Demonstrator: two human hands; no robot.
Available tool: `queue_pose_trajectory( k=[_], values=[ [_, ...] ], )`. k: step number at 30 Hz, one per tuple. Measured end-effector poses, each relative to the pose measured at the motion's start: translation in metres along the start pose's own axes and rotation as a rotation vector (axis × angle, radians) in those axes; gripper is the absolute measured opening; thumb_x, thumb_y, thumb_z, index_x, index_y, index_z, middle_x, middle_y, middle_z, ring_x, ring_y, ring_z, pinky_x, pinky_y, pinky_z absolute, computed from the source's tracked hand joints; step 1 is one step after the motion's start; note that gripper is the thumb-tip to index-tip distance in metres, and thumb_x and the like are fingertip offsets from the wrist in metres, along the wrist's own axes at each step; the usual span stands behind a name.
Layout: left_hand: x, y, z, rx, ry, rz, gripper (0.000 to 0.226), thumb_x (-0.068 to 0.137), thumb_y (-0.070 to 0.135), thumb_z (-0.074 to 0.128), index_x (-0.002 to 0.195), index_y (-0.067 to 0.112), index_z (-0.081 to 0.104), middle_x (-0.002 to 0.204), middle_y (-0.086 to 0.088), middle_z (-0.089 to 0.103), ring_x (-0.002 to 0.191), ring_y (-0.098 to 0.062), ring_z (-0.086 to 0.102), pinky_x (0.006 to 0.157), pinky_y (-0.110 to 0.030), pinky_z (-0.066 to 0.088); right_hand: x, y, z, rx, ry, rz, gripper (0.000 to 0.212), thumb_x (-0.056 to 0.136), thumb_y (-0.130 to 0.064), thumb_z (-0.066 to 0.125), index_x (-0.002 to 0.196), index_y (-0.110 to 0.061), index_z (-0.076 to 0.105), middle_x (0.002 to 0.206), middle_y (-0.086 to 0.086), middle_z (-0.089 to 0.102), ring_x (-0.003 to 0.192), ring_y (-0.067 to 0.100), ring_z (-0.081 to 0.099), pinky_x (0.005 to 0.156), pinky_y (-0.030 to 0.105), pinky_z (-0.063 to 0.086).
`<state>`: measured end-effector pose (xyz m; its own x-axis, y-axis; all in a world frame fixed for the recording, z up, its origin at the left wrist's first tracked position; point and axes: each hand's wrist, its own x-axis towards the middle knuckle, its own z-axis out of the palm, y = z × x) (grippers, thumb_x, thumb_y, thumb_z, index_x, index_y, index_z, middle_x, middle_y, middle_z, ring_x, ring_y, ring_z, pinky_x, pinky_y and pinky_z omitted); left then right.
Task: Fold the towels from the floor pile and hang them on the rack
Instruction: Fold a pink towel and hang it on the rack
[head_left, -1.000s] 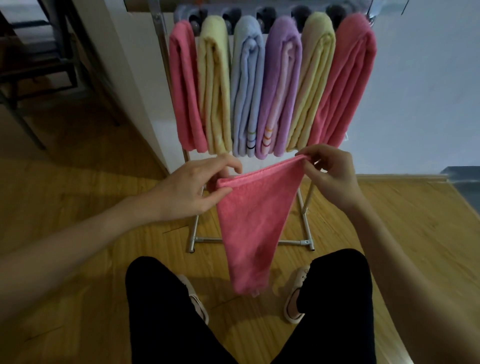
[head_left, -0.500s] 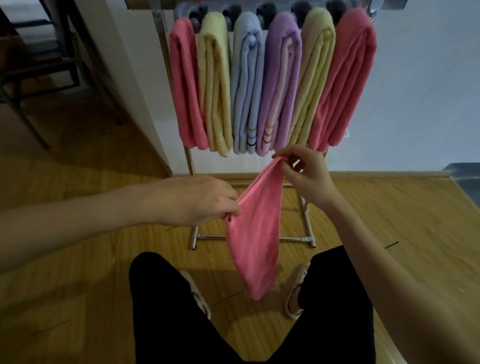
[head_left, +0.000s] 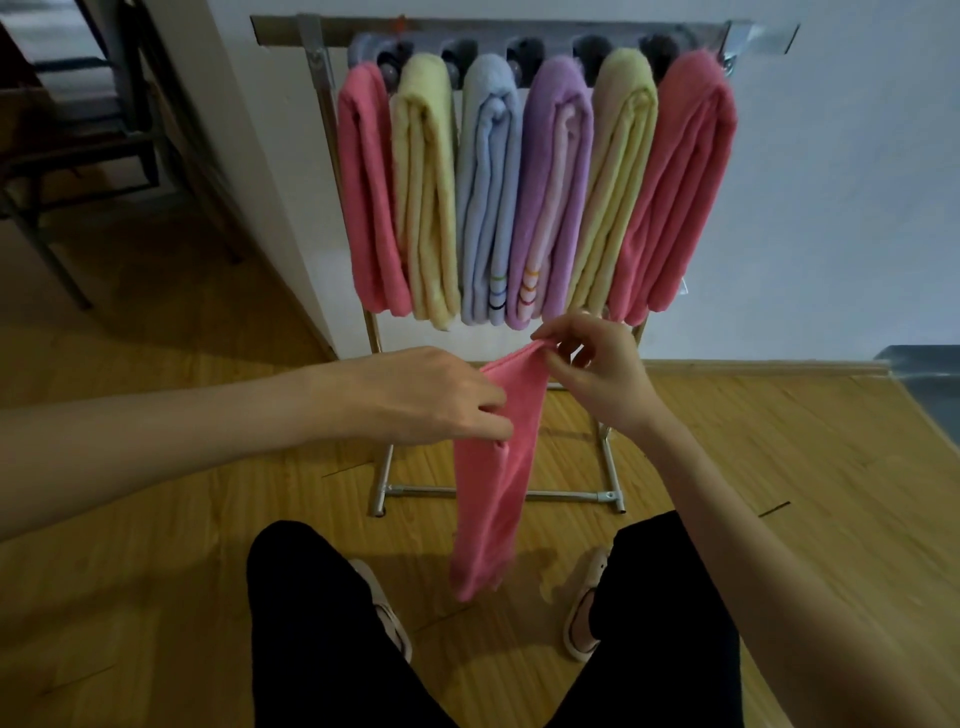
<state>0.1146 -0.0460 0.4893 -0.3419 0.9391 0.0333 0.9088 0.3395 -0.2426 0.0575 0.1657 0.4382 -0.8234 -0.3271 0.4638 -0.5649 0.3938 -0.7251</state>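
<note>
A pink towel (head_left: 493, 483) hangs in a narrow folded strip between my hands, its lower end above the floor between my feet. My right hand (head_left: 597, 371) pinches its top corner. My left hand (head_left: 426, 397) grips the towel's near edge a little lower, fingers closed on the cloth. Behind stands the metal rack (head_left: 498, 491), with several folded towels draped side by side over its top bar: pink (head_left: 369, 197), yellow (head_left: 426, 197), blue (head_left: 488, 208), purple (head_left: 550, 197), yellow (head_left: 613, 192) and pink (head_left: 675, 192). No floor pile is in view.
The rack stands against a white wall (head_left: 831, 208) on a wooden floor (head_left: 156, 519). A dark metal chair frame (head_left: 78, 156) is at the far left. My legs in black trousers (head_left: 322, 623) and light slippers fill the bottom of the view.
My two hands have come closer together, so the towel's top edge has gone from spread wide to a narrow folded strip. The view has tilted up slightly to show the rack's top bar.
</note>
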Motion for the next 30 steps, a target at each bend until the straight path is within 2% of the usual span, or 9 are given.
queue_pose_trajectory(
  k=[1, 3, 5, 8, 11, 15, 22, 27, 30],
  values=[
    [0.001, -0.004, 0.001, 0.015, 0.032, -0.019, 0.023, 0.082, 0.004, 0.067, 0.103, 0.012, 0.061, 0.077, -0.006, 0.059, 0.064, -0.021, 0.057, 0.049, -0.035, 0.051, -0.001, -0.002, -0.001, 0.002, -0.006, -0.001, 0.016, 0.081, 0.001, 0.064, 0.093, -0.008, 0.069, 0.08, -0.016, 0.062, 0.069, 0.005, 0.058, 0.059, 0.017, 0.047],
    [0.004, -0.01, 0.004, 0.035, 0.103, -0.051, 0.023, 0.082, 0.003, 0.066, 0.103, 0.012, 0.061, 0.074, -0.005, 0.057, 0.059, -0.019, 0.053, 0.045, -0.032, 0.046, -0.001, -0.006, -0.004, 0.02, -0.017, -0.008, 0.014, 0.082, -0.001, 0.066, 0.092, -0.009, 0.07, 0.08, -0.014, 0.064, 0.068, 0.005, 0.058, 0.059, 0.015, 0.046],
    [0.007, -0.014, 0.006, 0.046, 0.178, -0.076, 0.021, 0.084, 0.004, 0.064, 0.104, 0.013, 0.06, 0.075, -0.005, 0.058, 0.059, -0.019, 0.053, 0.044, -0.031, 0.045, -0.001, -0.012, -0.007, 0.042, -0.041, -0.029, 0.012, 0.083, -0.003, 0.068, 0.091, -0.011, 0.07, 0.081, -0.009, 0.067, 0.068, 0.009, 0.06, 0.059, 0.016, 0.047],
    [0.013, -0.015, 0.005, 0.021, 0.296, -0.141, 0.013, 0.088, 0.012, 0.061, 0.098, 0.012, 0.069, 0.081, -0.003, 0.066, 0.06, -0.018, 0.058, 0.045, -0.025, 0.04, -0.001, -0.019, -0.011, 0.062, -0.087, -0.066, 0.01, 0.083, -0.006, 0.071, 0.092, -0.01, 0.072, 0.082, -0.004, 0.071, 0.07, 0.014, 0.064, 0.06, 0.023, 0.051],
    [0.016, -0.013, 0.005, -0.047, 0.379, -0.227, 0.023, 0.094, 0.025, 0.052, 0.096, 0.012, 0.071, 0.083, -0.001, 0.07, 0.063, -0.016, 0.063, 0.048, -0.027, 0.047, 0.001, -0.022, -0.013, 0.075, -0.107, -0.07, 0.01, 0.083, -0.01, 0.072, 0.093, -0.009, 0.074, 0.082, -0.004, 0.073, 0.07, 0.014, 0.067, 0.061, 0.025, 0.052],
    [0.016, -0.01, 0.009, -0.132, 0.41, -0.38, 0.036, 0.097, 0.037, 0.044, 0.102, 0.011, 0.069, 0.086, -0.002, 0.071, 0.073, -0.015, 0.067, 0.057, -0.036, 0.053, 0.001, -0.024, -0.013, 0.096, -0.124, -0.063, 0.01, 0.084, -0.012, 0.071, 0.094, -0.01, 0.074, 0.082, 0.0, 0.073, 0.071, 0.017, 0.067, 0.061, 0.032, 0.054],
    [0.017, -0.002, 0.009, -0.223, 0.484, -0.524, 0.035, 0.093, 0.042, 0.048, 0.096, 0.011, 0.064, 0.073, 0.004, 0.067, 0.06, -0.008, 0.061, 0.051, -0.023, 0.048, -0.001, -0.03, -0.014, 0.17, -0.135, -0.051, 0.013, 0.083, -0.007, 0.07, 0.096, -0.008, 0.074, 0.086, -0.001, 0.074, 0.074, 0.016, 0.069, 0.064, 0.032, 0.055],
    [0.019, 0.0, 0.008, -0.275, 0.518, -0.613, 0.033, 0.09, 0.043, 0.051, 0.095, 0.011, 0.06, 0.07, 0.003, 0.065, 0.057, -0.008, 0.06, 0.049, -0.028, 0.05, -0.001, -0.033, -0.015, 0.248, -0.138, -0.041, 0.016, 0.085, -0.005, 0.069, 0.1, -0.008, 0.073, 0.091, 0.002, 0.074, 0.08, 0.017, 0.07, 0.068, 0.036, 0.057],
    [0.023, -0.003, 0.004, -0.294, 0.538, -0.648, 0.027, 0.088, 0.038, 0.058, 0.095, 0.012, 0.06, 0.071, 0.005, 0.064, 0.059, -0.007, 0.059, 0.05, -0.021, 0.048, -0.002, -0.031, -0.015, 0.258, -0.103, -0.027, 0.022, 0.082, 0.0, 0.068, 0.102, -0.007, 0.072, 0.092, 0.004, 0.073, 0.077, 0.018, 0.067, 0.062, 0.033, 0.053]
  ],
)
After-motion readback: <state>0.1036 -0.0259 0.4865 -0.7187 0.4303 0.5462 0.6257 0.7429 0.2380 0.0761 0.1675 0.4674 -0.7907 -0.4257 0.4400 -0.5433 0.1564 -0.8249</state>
